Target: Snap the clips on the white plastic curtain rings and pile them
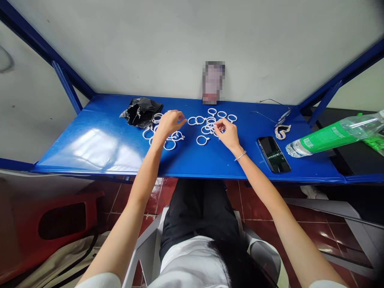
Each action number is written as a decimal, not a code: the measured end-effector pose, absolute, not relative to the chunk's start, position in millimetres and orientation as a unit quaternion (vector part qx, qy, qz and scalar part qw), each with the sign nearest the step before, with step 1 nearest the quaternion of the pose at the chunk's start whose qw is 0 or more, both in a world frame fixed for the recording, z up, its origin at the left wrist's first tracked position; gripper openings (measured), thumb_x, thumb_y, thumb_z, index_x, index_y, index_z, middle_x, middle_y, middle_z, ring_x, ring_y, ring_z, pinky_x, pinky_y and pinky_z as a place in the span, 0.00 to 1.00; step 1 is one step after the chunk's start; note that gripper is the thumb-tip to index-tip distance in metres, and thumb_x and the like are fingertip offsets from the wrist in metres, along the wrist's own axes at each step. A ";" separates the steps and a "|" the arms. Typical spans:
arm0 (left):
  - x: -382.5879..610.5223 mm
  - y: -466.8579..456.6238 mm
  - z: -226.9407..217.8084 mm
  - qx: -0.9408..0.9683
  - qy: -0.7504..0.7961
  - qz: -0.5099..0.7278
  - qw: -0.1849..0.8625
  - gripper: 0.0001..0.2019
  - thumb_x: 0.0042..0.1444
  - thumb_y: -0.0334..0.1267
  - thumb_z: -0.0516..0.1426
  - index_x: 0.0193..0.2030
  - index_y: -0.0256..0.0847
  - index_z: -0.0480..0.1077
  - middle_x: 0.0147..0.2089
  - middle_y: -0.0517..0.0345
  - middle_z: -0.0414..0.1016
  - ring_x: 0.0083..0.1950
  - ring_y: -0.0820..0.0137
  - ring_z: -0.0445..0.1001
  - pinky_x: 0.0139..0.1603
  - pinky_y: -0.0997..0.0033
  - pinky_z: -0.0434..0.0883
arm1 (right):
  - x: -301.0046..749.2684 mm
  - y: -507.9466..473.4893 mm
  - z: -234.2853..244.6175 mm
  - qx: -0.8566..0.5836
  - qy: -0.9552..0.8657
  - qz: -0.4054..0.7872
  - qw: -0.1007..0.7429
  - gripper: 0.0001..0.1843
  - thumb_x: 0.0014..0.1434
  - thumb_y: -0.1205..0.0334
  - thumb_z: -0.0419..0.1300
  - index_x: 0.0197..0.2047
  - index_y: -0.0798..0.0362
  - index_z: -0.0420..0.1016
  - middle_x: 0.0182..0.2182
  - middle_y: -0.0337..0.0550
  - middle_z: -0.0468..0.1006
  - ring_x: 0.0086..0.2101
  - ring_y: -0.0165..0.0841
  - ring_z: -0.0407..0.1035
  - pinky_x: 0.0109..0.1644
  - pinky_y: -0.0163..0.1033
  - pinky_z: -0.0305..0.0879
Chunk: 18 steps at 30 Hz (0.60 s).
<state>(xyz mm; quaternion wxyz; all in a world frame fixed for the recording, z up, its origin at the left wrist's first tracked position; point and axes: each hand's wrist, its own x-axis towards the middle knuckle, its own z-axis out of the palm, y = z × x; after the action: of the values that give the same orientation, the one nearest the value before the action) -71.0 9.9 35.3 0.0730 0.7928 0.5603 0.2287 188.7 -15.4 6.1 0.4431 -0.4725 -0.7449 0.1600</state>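
Two loose groups of thin white plastic rings, each with a small tab, lie on the blue table. My left hand (171, 124) is above the left group of rings (170, 145), its fingers curved with a gap between thumb and forefinger; no ring shows in it. At the right group of rings (207, 129), my right hand (228, 135) has its fingertips pinched on a white ring (217, 133), partly covered by the fingers. One single ring (203, 140) lies a little nearer the front edge. Part of the left group is hidden behind my left hand and wrist.
A crumpled black plastic bag (141, 112) lies at the back left of the blue table (192, 162). A blurred upright object (213, 83) leans on the wall. To the right are eyeglasses (283, 116), a white object (282, 132), a phone (274, 154) and a green-labelled bottle (333, 136).
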 end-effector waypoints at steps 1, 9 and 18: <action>-78.6 12.0 35.1 0.790 0.570 0.211 0.078 0.11 0.57 0.42 0.57 0.35 0.37 0.77 0.34 0.48 0.79 0.35 0.62 0.74 0.37 0.65 0.68 | 188.6 -15.4 5.5 -0.476 -0.749 0.160 0.432 0.04 0.59 0.59 0.59 0.34 0.50 0.71 0.30 0.42 0.79 0.30 0.34 0.71 0.36 0.40 0.69; -109.8 21.0 22.9 0.811 0.560 0.089 0.145 0.10 0.44 0.29 0.59 0.35 0.42 0.77 0.37 0.55 0.80 0.36 0.66 0.75 0.35 0.72 0.67 | 188.3 -17.8 6.1 -0.521 -0.752 0.129 0.383 0.04 0.57 0.66 0.60 0.37 0.50 0.74 0.32 0.42 0.79 0.31 0.36 0.71 0.34 0.39 0.65; -107.2 22.7 21.6 0.810 0.567 0.044 0.145 0.07 0.45 0.28 0.57 0.28 0.43 0.76 0.30 0.55 0.78 0.32 0.65 0.73 0.34 0.70 0.66 | 188.5 -17.8 5.4 -0.504 -0.757 0.127 0.397 0.04 0.59 0.64 0.57 0.37 0.50 0.74 0.35 0.44 0.80 0.33 0.36 0.72 0.33 0.39 0.66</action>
<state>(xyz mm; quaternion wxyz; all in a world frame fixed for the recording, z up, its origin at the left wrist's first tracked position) -107.2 22.7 21.6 0.1445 0.8096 0.5671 0.0444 188.5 -17.8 5.4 0.3968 -0.5036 -0.7568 0.1271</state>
